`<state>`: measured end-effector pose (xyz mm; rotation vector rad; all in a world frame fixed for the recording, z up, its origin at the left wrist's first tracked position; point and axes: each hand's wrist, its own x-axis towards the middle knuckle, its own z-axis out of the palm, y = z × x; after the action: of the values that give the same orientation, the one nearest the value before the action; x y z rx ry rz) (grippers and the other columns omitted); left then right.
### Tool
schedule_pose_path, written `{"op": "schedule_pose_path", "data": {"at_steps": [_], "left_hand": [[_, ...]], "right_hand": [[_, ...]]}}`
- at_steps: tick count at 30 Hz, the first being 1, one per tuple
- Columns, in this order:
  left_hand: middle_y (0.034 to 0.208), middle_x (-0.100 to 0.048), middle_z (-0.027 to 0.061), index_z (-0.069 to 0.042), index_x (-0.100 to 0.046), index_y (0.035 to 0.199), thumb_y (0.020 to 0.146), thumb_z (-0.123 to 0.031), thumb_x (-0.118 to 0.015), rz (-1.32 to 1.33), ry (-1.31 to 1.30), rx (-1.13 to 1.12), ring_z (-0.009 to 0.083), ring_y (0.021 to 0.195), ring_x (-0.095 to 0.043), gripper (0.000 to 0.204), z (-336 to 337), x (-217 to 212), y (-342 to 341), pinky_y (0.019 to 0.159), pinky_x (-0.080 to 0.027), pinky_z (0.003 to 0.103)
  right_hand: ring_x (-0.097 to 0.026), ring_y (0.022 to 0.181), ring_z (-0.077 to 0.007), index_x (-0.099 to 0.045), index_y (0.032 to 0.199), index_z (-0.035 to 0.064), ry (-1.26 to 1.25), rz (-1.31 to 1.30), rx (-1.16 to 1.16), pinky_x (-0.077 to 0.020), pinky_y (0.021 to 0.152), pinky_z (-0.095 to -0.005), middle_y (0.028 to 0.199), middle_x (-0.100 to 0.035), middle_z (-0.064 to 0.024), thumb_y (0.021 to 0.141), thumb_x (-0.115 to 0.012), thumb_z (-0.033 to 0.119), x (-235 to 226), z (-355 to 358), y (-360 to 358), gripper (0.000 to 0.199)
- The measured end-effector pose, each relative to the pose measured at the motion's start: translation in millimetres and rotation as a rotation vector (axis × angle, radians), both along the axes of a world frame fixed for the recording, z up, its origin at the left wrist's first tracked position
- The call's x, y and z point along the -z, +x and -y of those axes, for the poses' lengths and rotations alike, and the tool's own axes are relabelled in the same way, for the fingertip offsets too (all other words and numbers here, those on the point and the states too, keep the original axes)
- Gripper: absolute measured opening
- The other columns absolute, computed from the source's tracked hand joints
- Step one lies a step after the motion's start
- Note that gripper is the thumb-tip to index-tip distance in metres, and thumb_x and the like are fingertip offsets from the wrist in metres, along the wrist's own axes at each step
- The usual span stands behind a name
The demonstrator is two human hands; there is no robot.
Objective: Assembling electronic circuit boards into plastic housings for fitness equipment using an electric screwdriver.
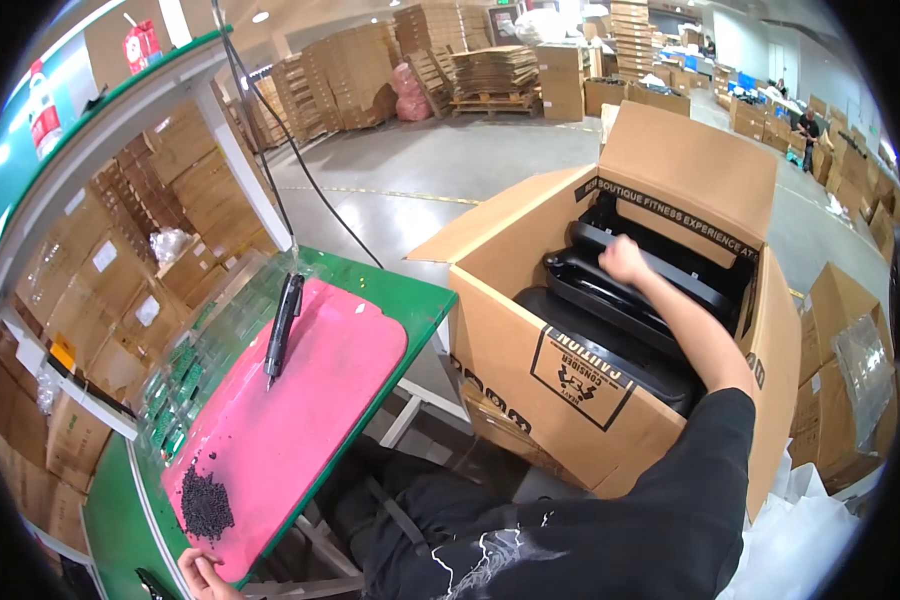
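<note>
My right hand [625,262] reaches into a large open cardboard box [600,450] on the right, closed in a fist over long glossy black plastic parts [610,295]. What its fingers grip, if anything, is hidden. At the lower left, my left hand [208,578] rests at the near edge of a pink mat [340,345], fingers loosely bent and apart, with nothing seen in them. Close beyond it lies a heap of small black pieces [207,505], too small to name. A black pen-shaped electric screwdriver [284,325] stands tip-down over the mat's far part.
The mat lies on a green workbench [425,300] with a shelf frame [235,150] at its left. Clear plastic bins [185,385] line the mat's left side. A dark cable [315,185] hangs above. Another carton [835,380] stands at the right; stacked cardboard [495,75] fills the back.
</note>
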<state>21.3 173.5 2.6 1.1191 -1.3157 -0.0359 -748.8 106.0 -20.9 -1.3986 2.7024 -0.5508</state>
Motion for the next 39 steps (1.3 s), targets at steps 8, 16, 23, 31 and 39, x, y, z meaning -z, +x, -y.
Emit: {"op": "schedule_pose_path", "data": {"at_steps": [8, 16, 23, 31, 39], "left_hand": [[0.08, -0.058, 0.0085, 0.002, -0.057, 0.099, 0.09, 0.0, -0.05, -0.09, 0.27, 0.313, 0.0178, 0.075, -0.054, 0.012, -14, 18, -83, 0.073, -0.045, 0.029], [0.094, -0.05, 0.0147, -0.003, -0.035, 0.113, 0.084, -0.064, -0.054, -0.238, 0.059, 0.897, 0.0247, 0.085, -0.047, 0.071, 3, 83, -116, 0.08, -0.038, 0.039], [0.1, -0.041, 0.0109, -0.01, -0.034, 0.09, 0.08, -0.045, -0.068, -0.613, 0.313, 1.09, 0.0199, 0.088, -0.039, 0.051, 4, 98, -172, 0.08, -0.034, 0.036], [0.12, -0.049, 0.0203, -0.004, -0.043, 0.113, 0.065, -0.007, -0.081, 0.172, 0.043, 1.179, 0.0339, 0.104, -0.048, 0.061, 54, 57, -216, 0.091, -0.039, 0.044], [0.134, -0.04, 0.0322, -0.002, -0.017, 0.142, 0.062, -0.006, -0.085, 0.087, -0.328, 0.924, 0.0431, 0.125, -0.041, 0.105, 81, -18, -251, 0.101, -0.038, 0.049]], "right_hand": [[-0.068, 0.075, -0.0274, -0.067, 0.077, -0.0002, -0.081, -0.091, 0.018, -0.0548, 0.07, -0.0389, 0.074, -0.068, -0.017, 0.071, -0.075, 0.034, -63, 20, -32, 0.036], [-0.059, 0.115, -0.0317, -0.064, 0.115, 0.0066, 0.633, -0.017, 0.159, -0.0489, 0.094, -0.0432, 0.123, -0.061, -0.0167, 0.074, -0.068, 0.02, 76, -34, 18, 0.043], [-0.067, 0.088, -0.0352, -0.07, 0.089, -0.0033, 0.195, -0.051, -0.003, -0.0539, 0.079, -0.0409, 0.092, -0.067, -0.0252, 0.065, -0.071, 0.05, -57, -51, 66, 0.059], [-0.058, 0.068, -0.0101, -0.06, 0.096, -0.003, -0.758, 0.301, -0.225, -0.0487, 0.061, -0.0287, 0.076, -0.062, -0.0047, 0.085, -0.068, 0.042, -253, -56, 196, 0.047], [-0.063, 0.075, -0.0123, -0.048, 0.116, 0.0008, -0.777, 0.912, -0.755, -0.0549, 0.06, -0.0245, 0.093, -0.062, -0.0073, 0.097, -0.053, 0.029, -280, -27, 334, 0.035]]}}
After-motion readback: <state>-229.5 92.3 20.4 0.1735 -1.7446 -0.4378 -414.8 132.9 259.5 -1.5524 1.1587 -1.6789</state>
